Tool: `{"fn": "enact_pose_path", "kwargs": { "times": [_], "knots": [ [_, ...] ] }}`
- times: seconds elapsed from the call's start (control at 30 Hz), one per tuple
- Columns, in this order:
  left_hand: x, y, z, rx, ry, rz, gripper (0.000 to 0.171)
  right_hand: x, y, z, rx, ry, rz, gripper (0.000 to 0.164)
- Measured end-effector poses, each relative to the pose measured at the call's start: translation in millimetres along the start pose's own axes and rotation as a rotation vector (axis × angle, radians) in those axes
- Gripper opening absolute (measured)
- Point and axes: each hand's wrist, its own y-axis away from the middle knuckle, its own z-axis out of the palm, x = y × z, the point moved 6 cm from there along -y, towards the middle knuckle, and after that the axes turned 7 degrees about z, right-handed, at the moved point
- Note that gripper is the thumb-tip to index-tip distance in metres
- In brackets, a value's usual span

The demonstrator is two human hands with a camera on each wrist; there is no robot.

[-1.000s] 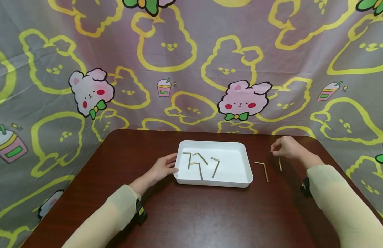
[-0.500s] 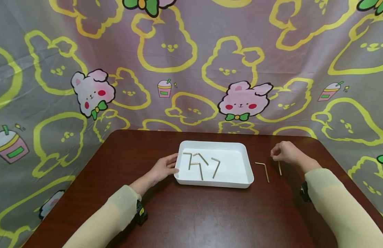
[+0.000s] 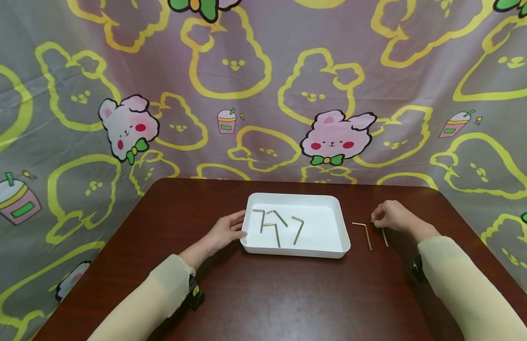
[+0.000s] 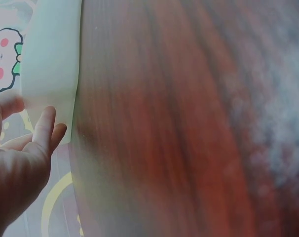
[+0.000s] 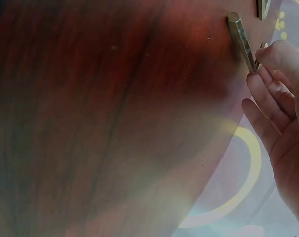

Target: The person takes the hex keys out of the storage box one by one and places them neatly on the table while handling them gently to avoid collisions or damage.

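Note:
My left hand [image 3: 219, 232] holds the white tray [image 3: 340, 255] at its left side, thumb at the rim and fingers against the outer wall [image 4: 51, 59]. Several brass-coloured hex keys [image 3: 298, 230] lie in the tray's left and middle part. Right of the tray, my right hand [image 3: 393, 215] pinches another hex key [image 3: 385, 237] between thumb and fingertips. Its long arm points toward the near edge, and the fingers partly hide its short arm. In the right wrist view this hex key [image 5: 242, 42] slants up from the fingertips, close over the table.
One more hex key [image 3: 367, 237] lies on the dark red-brown table [image 3: 280, 293], between the tray and my right hand. A curtain [image 3: 263, 104] printed with cartoon rabbits stands behind the table and along its sides.
My right hand has come slightly lower and nearer with the pinched hex key, which now lies almost parallel to the one beside it. My left hand and the tray stay put.

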Motion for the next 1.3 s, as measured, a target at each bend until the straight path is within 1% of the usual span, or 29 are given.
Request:
{"fn": "enact_pose_path", "kwargs": {
  "times": [0.17,0.23,0.3,0.47,0.53,0.63,0.73,0.9,1.07,1.3],
  "knots": [
    [0.3,0.3,-1.2,-0.004,-0.007,0.009,0.067,0,2,3,-0.032,-0.013,0.02,0.008],
    [0.4,0.2,-1.5,-0.005,0.001,0.011,0.067,0,2,3,-0.032,-0.013,0.02,0.008],
    [0.5,0.0,-1.7,-0.005,0.004,0.017,0.067,-1,3,3,-0.029,-0.014,0.001,0.008],
    [-0.4,0.2,-2.1,0.006,0.003,-0.001,0.067,-2,3,5,-0.022,-0.015,-0.026,0.009],
    [-1.1,0.5,-1.9,0.004,0.005,-0.006,0.067,-2,4,6,-0.02,-0.013,-0.018,0.009],
    [-1.2,1.2,-1.4,-0.006,0.008,0.003,0.066,0,4,6,-0.022,-0.017,0.001,0.008],
    [0.3,1.5,-0.8,-0.012,0.012,0.013,0.066,1,3,6,-0.02,-0.009,0.002,0.008],
    [1.4,0.7,0.3,0.002,0.004,0.001,0.065,2,2,5,-0.021,0.012,0.021,0.007],
    [1.0,0.1,1.0,0.004,0.005,-0.008,0.065,-7,0,-3,-0.004,-0.005,0.046,0.003],
    [2.3,0.1,0.7,-0.002,0.007,-0.002,0.065,-24,-8,-20,0.055,-0.036,0.084,0.014]
  ]
}}
